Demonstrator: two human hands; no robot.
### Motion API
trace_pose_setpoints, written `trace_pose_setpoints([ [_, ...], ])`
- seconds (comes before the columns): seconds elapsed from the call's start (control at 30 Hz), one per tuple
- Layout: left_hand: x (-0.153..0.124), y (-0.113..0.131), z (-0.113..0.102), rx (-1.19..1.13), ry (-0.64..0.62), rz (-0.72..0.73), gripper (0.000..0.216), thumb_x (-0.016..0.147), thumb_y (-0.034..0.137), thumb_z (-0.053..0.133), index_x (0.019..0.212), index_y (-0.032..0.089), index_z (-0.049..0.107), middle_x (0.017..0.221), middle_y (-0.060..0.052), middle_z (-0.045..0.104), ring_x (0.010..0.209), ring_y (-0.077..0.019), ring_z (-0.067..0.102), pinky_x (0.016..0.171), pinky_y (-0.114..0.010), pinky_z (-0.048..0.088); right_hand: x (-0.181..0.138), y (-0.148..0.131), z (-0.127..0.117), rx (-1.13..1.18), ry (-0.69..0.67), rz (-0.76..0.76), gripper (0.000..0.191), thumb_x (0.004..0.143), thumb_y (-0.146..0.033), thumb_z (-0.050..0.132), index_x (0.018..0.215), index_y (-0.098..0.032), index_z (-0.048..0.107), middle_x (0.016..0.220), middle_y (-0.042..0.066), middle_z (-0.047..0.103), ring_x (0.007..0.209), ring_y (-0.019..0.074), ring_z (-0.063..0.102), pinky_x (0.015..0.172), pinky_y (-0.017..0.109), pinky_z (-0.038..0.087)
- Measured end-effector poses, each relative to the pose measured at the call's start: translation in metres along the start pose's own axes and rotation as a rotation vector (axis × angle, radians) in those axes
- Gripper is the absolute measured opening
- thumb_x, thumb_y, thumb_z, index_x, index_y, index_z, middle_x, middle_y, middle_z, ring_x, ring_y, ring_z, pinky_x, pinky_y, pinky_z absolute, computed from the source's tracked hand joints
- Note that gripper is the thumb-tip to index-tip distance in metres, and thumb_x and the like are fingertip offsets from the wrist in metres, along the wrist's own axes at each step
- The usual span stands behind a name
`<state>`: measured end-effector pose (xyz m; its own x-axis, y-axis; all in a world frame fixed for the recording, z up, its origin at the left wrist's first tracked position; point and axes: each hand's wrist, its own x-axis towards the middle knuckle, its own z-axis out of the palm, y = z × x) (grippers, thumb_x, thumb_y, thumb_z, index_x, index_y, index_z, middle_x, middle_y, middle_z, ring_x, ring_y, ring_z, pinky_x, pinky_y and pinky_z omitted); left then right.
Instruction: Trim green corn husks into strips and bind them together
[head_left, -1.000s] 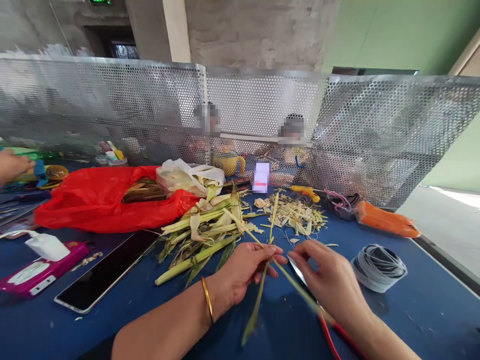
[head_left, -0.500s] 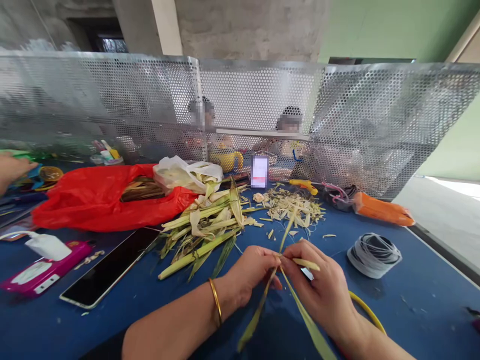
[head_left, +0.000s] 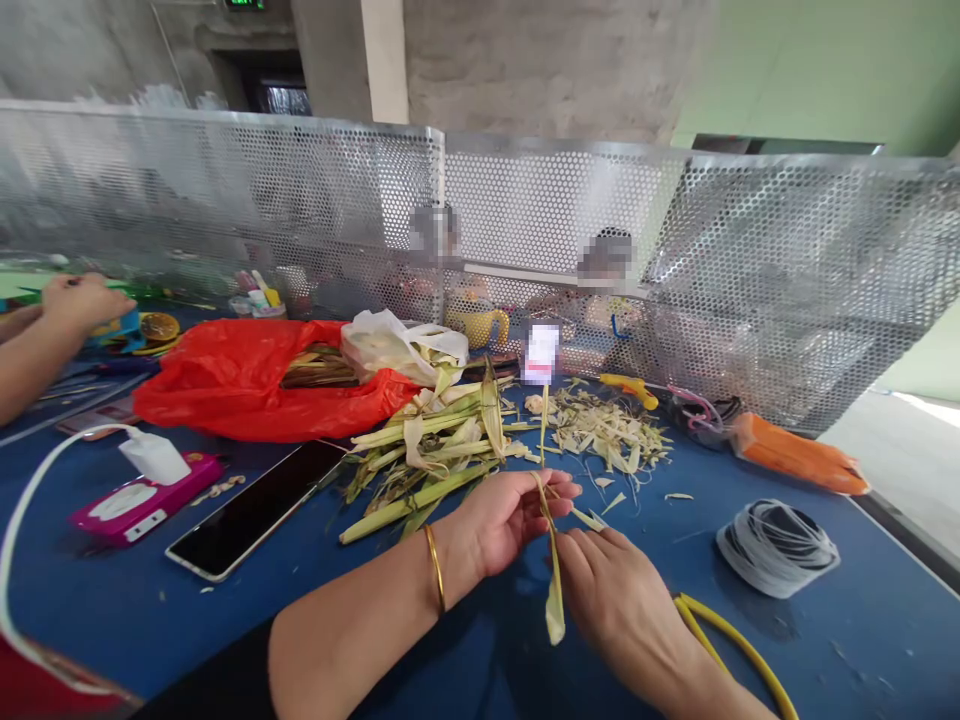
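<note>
My left hand, with a gold bangle at the wrist, pinches a narrow green-yellow leaf strip at its top, fingers curled round it. My right hand sits just below and to the right, its fingers closed on the same strip, which hangs down between the hands and bends at the lower end. Both hands hover over the blue table. A pile of green stalks and leaves lies just beyond my left hand.
Pale leaf scraps, a red plastic bag with a white bag, a black phone, a pink device with a white charger, a grey cord coil, an orange tool, a yellow cable. Another person's hand works at far left. Perforated metal screen behind.
The hands have drawn closer together. The right hand has dropped below the left, and the strip now hangs folded between them instead of crossing as two long blades.
</note>
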<state>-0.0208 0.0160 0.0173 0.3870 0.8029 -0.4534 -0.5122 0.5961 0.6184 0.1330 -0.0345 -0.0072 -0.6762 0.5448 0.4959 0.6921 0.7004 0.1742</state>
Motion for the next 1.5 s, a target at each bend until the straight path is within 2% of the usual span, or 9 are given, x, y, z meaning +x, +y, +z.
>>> trace_pose_setpoints([
  [0.17,-0.003,-0.003,0.003,-0.01,0.003,0.009,0.013,0.084,0.013,0.056,0.085,0.008,0.068,0.079,-0.007,0.071,0.054,-0.0073,0.062,0.048,-0.014,0.047,0.0,-0.005,-0.008,-0.016,0.156,0.008,0.011,0.094,-0.016,0.045,0.085,-0.017,0.051,0.07,0.003,0.057,0.062,0.0182,0.05,0.065,0.034,0.034],
  [0.53,-0.001,0.001,0.004,-0.142,-0.03,-0.043,0.012,0.085,0.01,0.054,0.084,0.008,0.066,0.068,-0.004,0.066,0.052,-0.0075,0.062,0.05,-0.015,0.049,0.001,0.002,0.005,0.358,0.009,0.232,0.015,0.095,-0.011,0.036,0.092,-0.02,0.049,0.078,0.002,0.063,0.07,0.0166,0.059,0.064,0.027,0.043],
  [0.67,0.001,-0.001,0.004,-0.119,0.022,0.054,0.011,0.085,0.011,0.056,0.084,0.007,0.066,0.071,-0.005,0.067,0.051,-0.0082,0.061,0.055,-0.019,0.053,-0.002,-0.005,0.004,0.185,-0.023,0.178,0.015,0.096,-0.017,0.037,0.086,-0.019,0.049,0.064,0.001,0.061,0.055,0.0168,0.057,0.053,0.028,0.038],
  [0.8,0.0,-0.008,0.007,-0.044,0.067,0.171,0.013,0.086,0.012,0.055,0.081,0.008,0.066,0.072,-0.007,0.067,0.056,-0.0095,0.062,0.057,-0.02,0.053,-0.004,-0.014,-0.007,0.009,0.102,0.105,0.018,0.098,-0.023,0.038,0.087,-0.017,0.051,0.058,-0.001,0.057,0.046,0.0152,0.051,0.048,0.03,0.032],
  [0.93,-0.003,-0.017,0.015,0.044,0.106,0.144,0.015,0.087,0.014,0.055,0.079,0.009,0.066,0.075,-0.008,0.068,0.054,-0.0082,0.061,0.054,-0.017,0.051,0.002,-0.015,-0.017,-0.073,0.018,-0.115,0.028,0.095,-0.012,0.032,0.114,-0.011,0.053,0.078,0.007,0.063,0.063,0.0195,0.057,0.059,0.033,0.04],
  [1.17,-0.006,-0.023,0.015,0.062,0.044,0.118,0.013,0.086,0.014,0.057,0.082,0.009,0.067,0.077,-0.007,0.069,0.062,-0.0102,0.064,0.062,-0.019,0.051,0.006,-0.006,-0.013,-0.018,-0.088,-0.226,0.024,0.094,-0.012,0.036,0.087,-0.016,0.059,0.081,0.007,0.061,0.08,0.0217,0.057,0.089,0.041,0.042],
  [1.27,-0.006,-0.023,0.013,0.123,-0.004,0.146,0.013,0.085,0.017,0.059,0.084,0.009,0.069,0.078,-0.007,0.07,0.064,-0.0099,0.064,0.063,-0.018,0.05,0.005,0.0,-0.015,0.18,0.12,-0.053,0.022,0.093,-0.011,0.038,0.089,-0.018,0.058,0.081,0.006,0.064,0.081,0.0192,0.059,0.085,0.037,0.044],
  [1.37,-0.007,-0.022,0.012,0.228,-0.034,0.182,0.014,0.083,0.023,0.063,0.087,0.01,0.07,0.078,-0.007,0.071,0.063,-0.0104,0.065,0.063,-0.019,0.05,0.004,0.012,-0.016,0.489,0.346,0.444,0.013,0.092,-0.02,0.046,0.087,-0.02,0.058,0.082,0.005,0.066,0.078,0.0176,0.061,0.073,0.032,0.046],
  [1.5,-0.009,-0.022,0.013,0.361,-0.078,0.222,0.016,0.083,0.024,0.063,0.09,0.011,0.068,0.079,-0.008,0.072,0.064,-0.0124,0.067,0.063,-0.021,0.051,0.007,0.029,-0.007,1.057,0.214,1.03,0.026,0.081,-0.042,0.06,0.071,-0.019,0.057,0.063,0.001,0.063,0.063,0.0168,0.06,0.058,0.028,0.047],
])
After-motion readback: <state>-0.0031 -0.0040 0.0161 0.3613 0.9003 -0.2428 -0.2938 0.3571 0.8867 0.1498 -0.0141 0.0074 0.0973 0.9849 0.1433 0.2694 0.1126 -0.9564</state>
